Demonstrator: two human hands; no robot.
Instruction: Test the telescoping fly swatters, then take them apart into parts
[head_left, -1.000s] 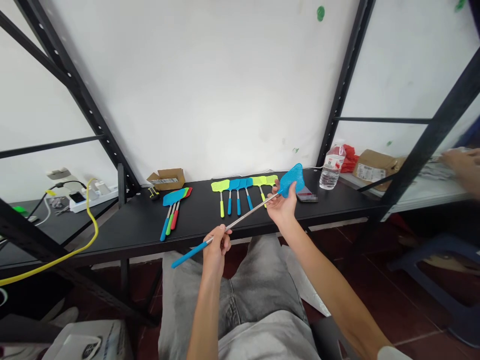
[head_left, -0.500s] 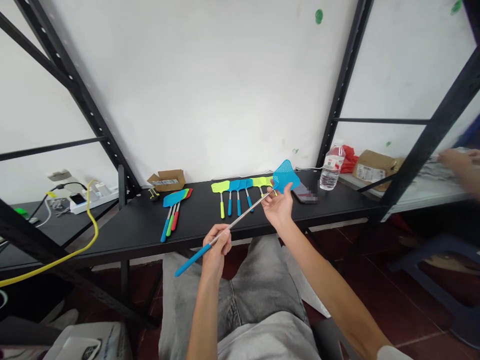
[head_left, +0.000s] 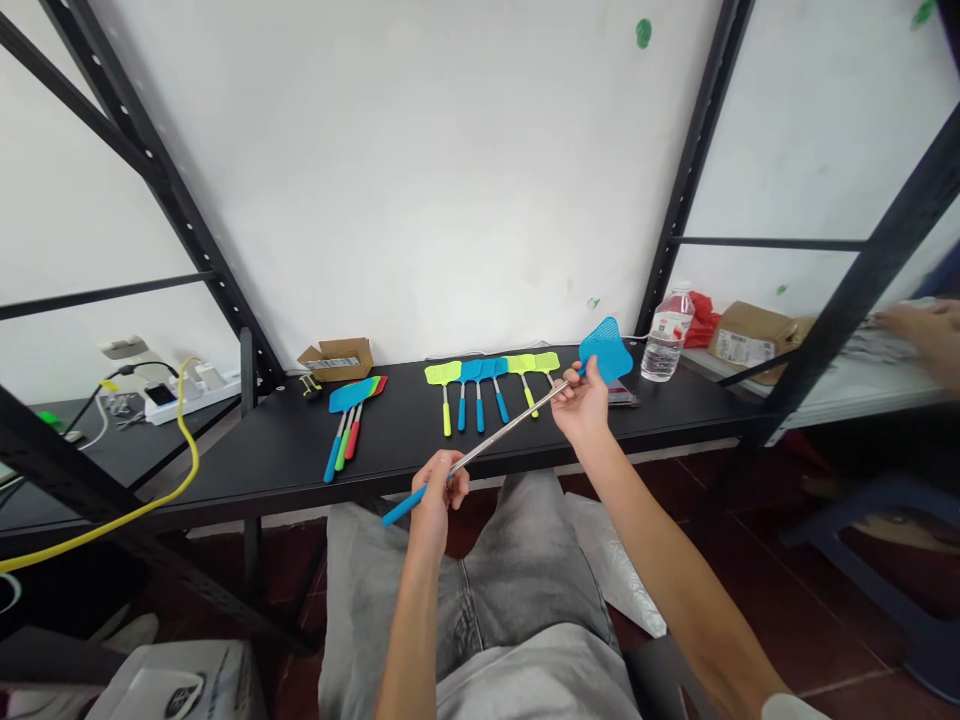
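A blue fly swatter (head_left: 517, 424) with an extended metal rod slants across in front of me, its mesh head up to the right. My left hand (head_left: 439, 490) is closed round the blue handle near where the rod begins. With fingers and thumb, my right hand (head_left: 581, 402) grips the rod's far end just below the head. Behind it, a row of yellow-green swatters (head_left: 442, 373) and blue swatters (head_left: 470, 372) lies on the black table. To the left lies a fanned stack of swatters (head_left: 349, 396) with blue, green and red handles.
On the black table (head_left: 255, 450) stand a small cardboard box (head_left: 337, 358), a black clip (head_left: 310, 386) and a water bottle (head_left: 667, 335). A phone (head_left: 621, 394) is partly behind my right hand. A yellow cable (head_left: 191, 450) hangs at left; another person's hand (head_left: 919, 325) is at far right.
The held swatter has shifted right and slightly upward. My right hand has moved right with the head, uncovering more of the row; my left hand has slid slightly right.
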